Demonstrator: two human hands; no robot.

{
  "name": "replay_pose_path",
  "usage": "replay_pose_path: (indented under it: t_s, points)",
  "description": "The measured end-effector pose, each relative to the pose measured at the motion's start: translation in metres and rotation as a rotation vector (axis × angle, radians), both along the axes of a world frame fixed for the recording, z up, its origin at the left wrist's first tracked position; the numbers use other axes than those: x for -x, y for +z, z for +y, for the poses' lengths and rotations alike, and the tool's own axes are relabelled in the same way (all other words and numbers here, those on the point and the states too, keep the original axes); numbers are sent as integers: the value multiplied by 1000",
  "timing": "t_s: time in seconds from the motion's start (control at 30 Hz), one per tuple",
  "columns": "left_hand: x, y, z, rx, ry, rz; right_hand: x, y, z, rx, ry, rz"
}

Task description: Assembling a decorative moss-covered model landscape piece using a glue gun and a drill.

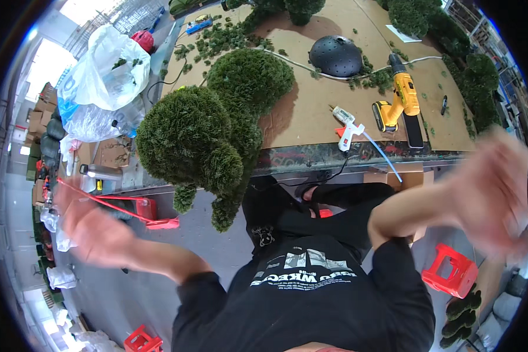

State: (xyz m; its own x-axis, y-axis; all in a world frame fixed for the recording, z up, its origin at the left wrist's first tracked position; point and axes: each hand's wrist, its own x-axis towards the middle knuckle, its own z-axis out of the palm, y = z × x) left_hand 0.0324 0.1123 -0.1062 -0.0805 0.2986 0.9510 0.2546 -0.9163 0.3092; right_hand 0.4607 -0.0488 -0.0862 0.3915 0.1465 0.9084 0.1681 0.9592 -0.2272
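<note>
My left hand is raised out to the left, off the table's edge, smeared by motion. Its fingers do not show clearly, and a red stool lies beyond it. Far out on the right is my right hand, also blurred, beside the table's right corner. Between them, a bushy green topiary figure of artificial foliage overhangs the table's near edge; neither hand touches it. A white glue gun with a blue glue stick lies near that edge. To its right stands a yellow cordless drill, next to a black phone.
A black perforated dome and loose green sprigs lie on the brown tabletop. White plastic bags and a metal bottle are at the left. Red stools stand on the floor. A cardboard box sits below the table's edge.
</note>
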Motion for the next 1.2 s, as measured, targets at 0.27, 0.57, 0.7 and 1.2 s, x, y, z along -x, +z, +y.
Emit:
replay_pose_path:
  t_s: [0.27, 0.57, 0.7, 1.2]
  points:
    - [55, -151, -114, 1054, 315, -386, 99, -186, 275, 1146, 497, 256]
    - [42, -191, -114, 1276, 176, -427, 80, -299, 404, 1581, 161, -114]
    - [33, -183, -103, 1167, 147, -716, 84, -309, 421, 1639, 398, -17]
    - [89, -111, -57, 910, -104, -954, 97, -266, 259, 1536, 454, 154]
